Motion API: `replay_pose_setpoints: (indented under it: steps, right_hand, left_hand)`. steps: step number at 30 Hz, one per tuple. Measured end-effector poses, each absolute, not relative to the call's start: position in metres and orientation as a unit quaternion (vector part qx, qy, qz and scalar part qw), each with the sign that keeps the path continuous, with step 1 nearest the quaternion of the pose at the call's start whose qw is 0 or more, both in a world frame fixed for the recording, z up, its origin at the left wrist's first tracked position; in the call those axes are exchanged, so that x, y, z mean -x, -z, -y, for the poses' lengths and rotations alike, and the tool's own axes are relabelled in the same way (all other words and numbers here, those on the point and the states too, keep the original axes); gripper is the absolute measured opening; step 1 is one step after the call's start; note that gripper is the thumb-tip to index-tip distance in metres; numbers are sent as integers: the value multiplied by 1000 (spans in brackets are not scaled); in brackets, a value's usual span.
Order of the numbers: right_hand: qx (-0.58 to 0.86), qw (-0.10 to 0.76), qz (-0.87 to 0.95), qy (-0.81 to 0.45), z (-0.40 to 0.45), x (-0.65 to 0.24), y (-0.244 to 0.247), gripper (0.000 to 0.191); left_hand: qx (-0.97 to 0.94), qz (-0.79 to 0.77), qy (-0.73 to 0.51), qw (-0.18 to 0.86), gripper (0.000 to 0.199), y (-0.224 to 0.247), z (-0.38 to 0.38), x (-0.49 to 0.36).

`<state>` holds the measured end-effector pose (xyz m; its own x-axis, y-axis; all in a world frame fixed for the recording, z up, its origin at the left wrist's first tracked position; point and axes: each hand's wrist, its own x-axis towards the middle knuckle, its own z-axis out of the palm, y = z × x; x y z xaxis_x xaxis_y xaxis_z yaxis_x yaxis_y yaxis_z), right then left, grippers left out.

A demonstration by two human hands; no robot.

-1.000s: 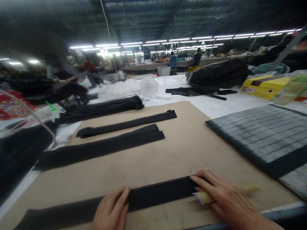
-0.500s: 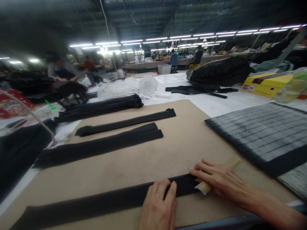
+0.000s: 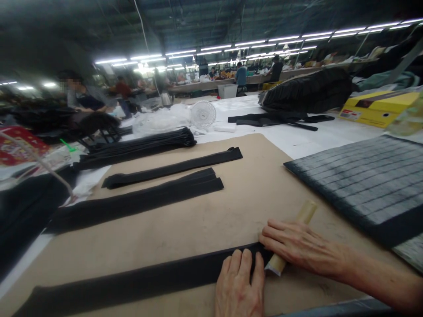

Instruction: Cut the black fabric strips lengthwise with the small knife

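Observation:
A long black fabric strip (image 3: 142,275) lies across the brown board (image 3: 185,224) near the front. My left hand (image 3: 241,281) rests on the strip near its right end, palm down, fingers slightly spread. To its right, my right hand (image 3: 297,246) is closed over a pale yellow stick (image 3: 306,212), whose white-tipped lower end sticks out below the fingers. The fingertips of that hand touch the right end of the strip. Two more black strips (image 3: 142,200) (image 3: 178,167) lie farther back on the board.
A stack of black strips (image 3: 142,146) lies behind the board. Farther back are a white fan (image 3: 202,114), a black fabric pile (image 3: 307,92) and a yellow box (image 3: 380,108). A grey lined pad (image 3: 360,176) is at the right. People (image 3: 241,75) sit in the background.
My left hand has slid right along the strip, closer to my right hand. The yellow stick has turned more upright, and my right hand has shifted slightly left.

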<state>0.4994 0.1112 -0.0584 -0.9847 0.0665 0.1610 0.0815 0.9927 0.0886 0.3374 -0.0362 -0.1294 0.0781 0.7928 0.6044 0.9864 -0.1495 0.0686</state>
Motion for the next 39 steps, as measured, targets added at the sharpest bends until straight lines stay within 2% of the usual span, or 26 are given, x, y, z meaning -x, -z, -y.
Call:
replay_pose_setpoints:
  steps: [6, 12, 21, 26, 31, 33, 36, 39]
  right_hand:
    - [27, 66, 996, 56, -112, -490, 62, 20]
    - [-7, 94, 991, 93, -111, -487, 61, 24]
    - [-47, 140, 985, 86, -117, -485, 61, 27]
    - [-42, 105, 991, 77, -120, -489, 64, 31]
    - [5, 63, 998, 21, -126, -501, 63, 25]
    - [69, 47, 996, -21, -128, -506, 61, 36]
    - [145, 6, 987, -75, -127, -510, 54, 62]
    - [154, -15, 982, -107, -119, -510, 50, 74]
  left_hand:
    - [714, 615, 268, 200, 32, 134, 39, -338]
    - [660, 621, 364, 212, 36, 142, 32, -348]
    - [667, 633, 340, 197, 36, 152, 31, -349]
    - [659, 635, 356, 188, 37, 143, 28, -350]
    - [676, 634, 335, 173, 34, 137, 32, -347]
    - [685, 636, 324, 148, 36, 133, 34, -343]
    - [688, 649, 320, 58, 42, 123, 34, -337]
    - [683, 653, 326, -7, 47, 112, 29, -334]
